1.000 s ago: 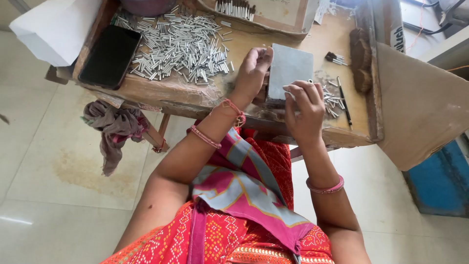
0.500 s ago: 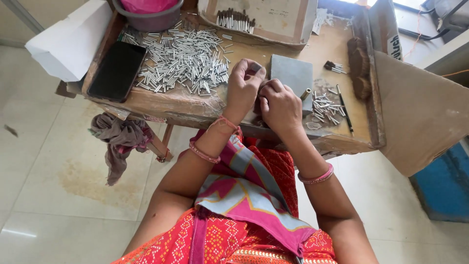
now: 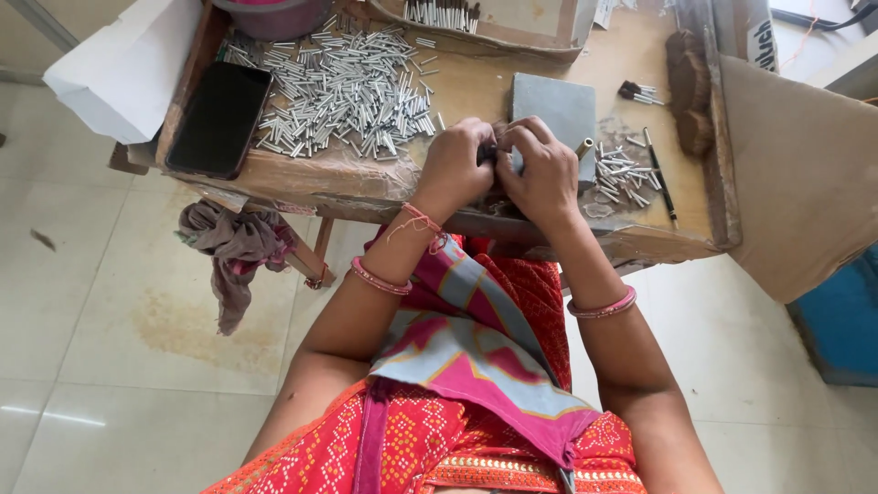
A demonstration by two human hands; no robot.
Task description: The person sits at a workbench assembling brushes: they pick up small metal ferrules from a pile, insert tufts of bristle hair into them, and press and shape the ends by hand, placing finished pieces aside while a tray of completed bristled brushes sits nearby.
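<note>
Two hands: the left hand and the right hand meet knuckle to knuckle at the near edge of the worn wooden workbench, fingers curled shut.
Grip: both pinch a small dark piece between the fingertips; its shape is too hidden to tell.
Slab: a flat grey square stone block lies just beyond the hands, matte and smooth.
Left pile: a broad heap of short silver metal tubes, shiny and cylindrical, is spread beside a black glossy rectangular phone.
Right pile: a smaller scatter of silver metal tubes sits just right of the right hand, near a thin black rod.
Cloth: a crumpled grey-brown rag hangs under the bench.
Wrists: pink bangles ring both arms.
</note>
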